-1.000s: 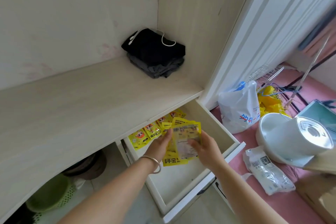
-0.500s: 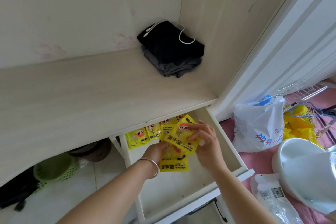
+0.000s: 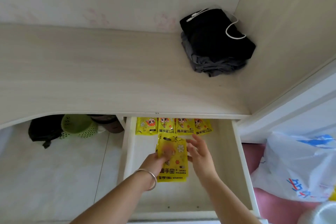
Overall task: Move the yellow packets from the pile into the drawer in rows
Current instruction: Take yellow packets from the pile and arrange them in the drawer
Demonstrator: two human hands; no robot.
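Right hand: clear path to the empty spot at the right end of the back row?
Probably yes. The right hand is open just in front of the back row, nothing lies between it and the bare drawer floor there. The left hand holds the stack off to the side.

- A pale wood shelf (image 3: 91, 71) ran above and beyond the hands.
- Folded dark clothes (image 3: 216, 45) sat in its far right corner.
- White floor tiles (image 3: 54, 169) lay left, with a green basket (image 3: 78, 127).

Four packets (image 3: 173, 126) line the drawer's (image 3: 238, 151) back; a stack (image 3: 175, 167) lies before them, folded clothes (image 3: 216, 45) on the shelf (image 3: 91, 78) above.
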